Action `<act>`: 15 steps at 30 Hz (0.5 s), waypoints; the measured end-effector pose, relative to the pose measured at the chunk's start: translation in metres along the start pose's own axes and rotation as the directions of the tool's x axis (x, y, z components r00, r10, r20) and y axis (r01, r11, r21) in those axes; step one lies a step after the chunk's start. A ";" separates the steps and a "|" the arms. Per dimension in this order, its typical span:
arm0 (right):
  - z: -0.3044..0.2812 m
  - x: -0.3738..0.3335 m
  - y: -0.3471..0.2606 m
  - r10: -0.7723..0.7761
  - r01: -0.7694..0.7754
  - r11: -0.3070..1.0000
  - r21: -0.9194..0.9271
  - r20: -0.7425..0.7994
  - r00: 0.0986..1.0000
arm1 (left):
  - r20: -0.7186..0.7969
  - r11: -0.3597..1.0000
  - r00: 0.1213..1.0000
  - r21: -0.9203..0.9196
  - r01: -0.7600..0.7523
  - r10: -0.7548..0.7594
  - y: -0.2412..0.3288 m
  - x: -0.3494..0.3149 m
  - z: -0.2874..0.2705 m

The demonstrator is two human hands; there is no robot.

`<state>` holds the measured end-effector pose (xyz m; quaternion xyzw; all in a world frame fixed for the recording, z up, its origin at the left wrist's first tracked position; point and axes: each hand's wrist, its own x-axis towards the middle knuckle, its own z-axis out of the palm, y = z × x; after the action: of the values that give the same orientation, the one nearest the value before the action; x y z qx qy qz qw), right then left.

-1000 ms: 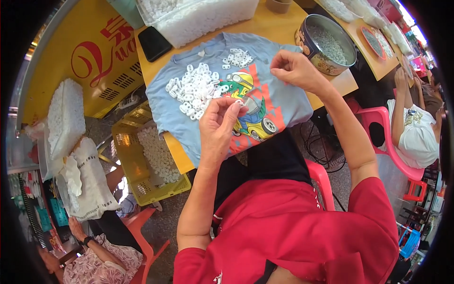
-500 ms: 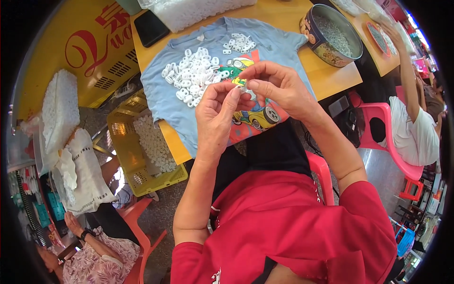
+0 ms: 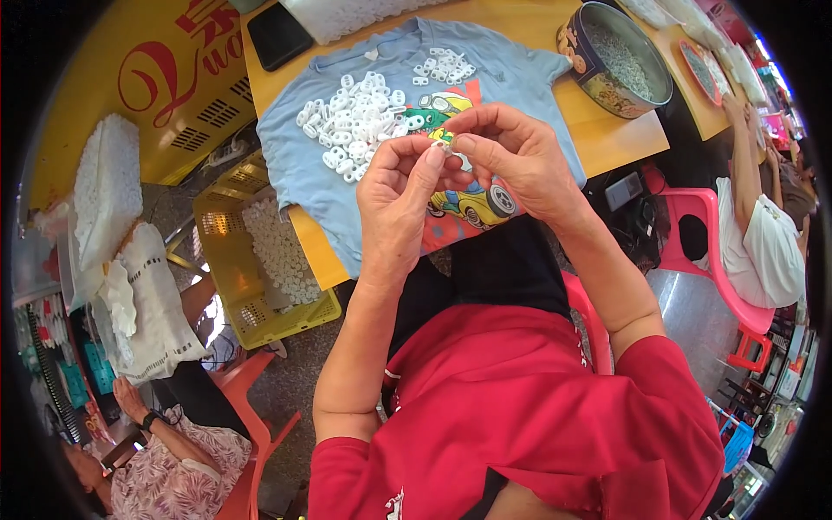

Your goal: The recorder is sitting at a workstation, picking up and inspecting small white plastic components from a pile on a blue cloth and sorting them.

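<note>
My left hand (image 3: 399, 195) and my right hand (image 3: 524, 165) meet over the near part of a light blue T-shirt (image 3: 303, 186) spread on the table. A small white plastic piece (image 3: 441, 148) is pinched between my left thumb and fingers. The right thumb and forefinger close at its other side; whether they hold a separate tiny part is too small to tell. Just beyond my left hand lies a heap of white oval pieces with two holes (image 3: 351, 121). Farther off sits a smaller group of similar white pieces (image 3: 444, 66).
A round tin (image 3: 594, 91) of small metallic parts stands at the table's far right, and a black phone (image 3: 277, 36) at far left. A yellow crate (image 3: 251, 334) with white pieces is left of the table. People sit on both sides; a pink chair (image 3: 711, 234) is right.
Both hands stay together at nearly the same spot, the fingertips now closer around the small white piece. The whole view has shifted slightly. The person at right has lowered an arm.
</note>
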<state>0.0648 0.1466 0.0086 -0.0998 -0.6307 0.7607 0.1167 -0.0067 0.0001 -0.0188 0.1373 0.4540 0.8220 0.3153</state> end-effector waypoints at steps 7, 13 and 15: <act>0.002 0.000 0.002 -0.012 0.012 1.000 -0.023 -0.008 1.000 | -0.018 1.000 1.000 -0.002 -0.015 0.015 -0.001 0.000 0.000; 0.006 0.001 0.003 -0.064 0.063 0.995 -0.079 -0.019 0.998 | -0.023 0.999 0.999 0.000 -0.042 0.042 -0.002 0.000 -0.001; 0.005 0.002 0.004 -0.067 0.064 0.995 -0.072 -0.037 0.997 | -0.017 0.999 0.999 -0.008 -0.042 0.042 -0.001 0.000 0.000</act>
<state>0.0617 0.1419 0.0054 -0.0980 -0.6579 0.7314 0.1502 -0.0059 0.0007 -0.0195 0.1386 0.4502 0.8314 0.2947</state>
